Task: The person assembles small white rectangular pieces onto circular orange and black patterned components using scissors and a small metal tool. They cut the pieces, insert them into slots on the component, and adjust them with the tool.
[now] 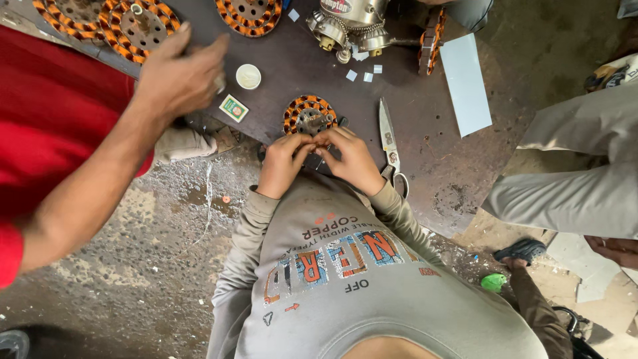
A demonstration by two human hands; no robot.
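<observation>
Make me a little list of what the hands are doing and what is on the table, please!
left hand: fingertips on the near edge of the copper coil ring
right hand: fingertips meet the left hand's at the same edge
copper coil ring: round, orange and dark windings, flat on the table
scissors: lying just right of the right hand
table: dark, scuffed
other person's hand: red sleeve, reaching in from the left
white cap: small, round, near that hand

Dark table (425,153): wound stator (309,114), scissors (388,143), white sheet (465,83)
</observation>
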